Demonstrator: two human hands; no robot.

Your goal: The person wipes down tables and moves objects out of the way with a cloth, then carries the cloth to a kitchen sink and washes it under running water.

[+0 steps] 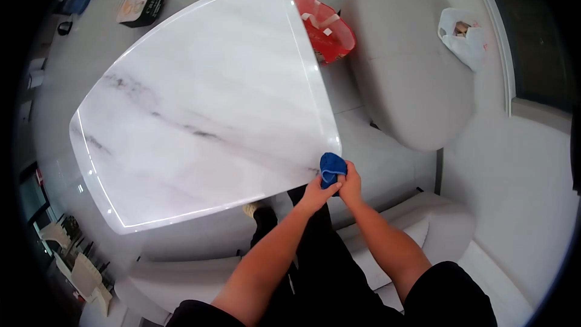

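The left grip [317, 192] and right grip [351, 184] pinch a blue cloth [330, 165] by the counter [212, 79]. It's already in hand, bunched, not laid flat; what remains is unclear.

The short sleeves [451, 293] and trousers [327, 245] are black — the one visible shoe [252, 208] pale.

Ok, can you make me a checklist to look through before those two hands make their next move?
1. Blue cloth in the hands: ok, both are at it.
2. Left grip and right grip close together: ok, side by side.
3. Cloth spread flat: not ok, it's bunched up.
4. Cloth near the white table: ok, it's at the near right corner.
5. Red container away from the hands: ok, it's farther off, past the table's right edge.
6. Cloth damp or dry: cannot tell.
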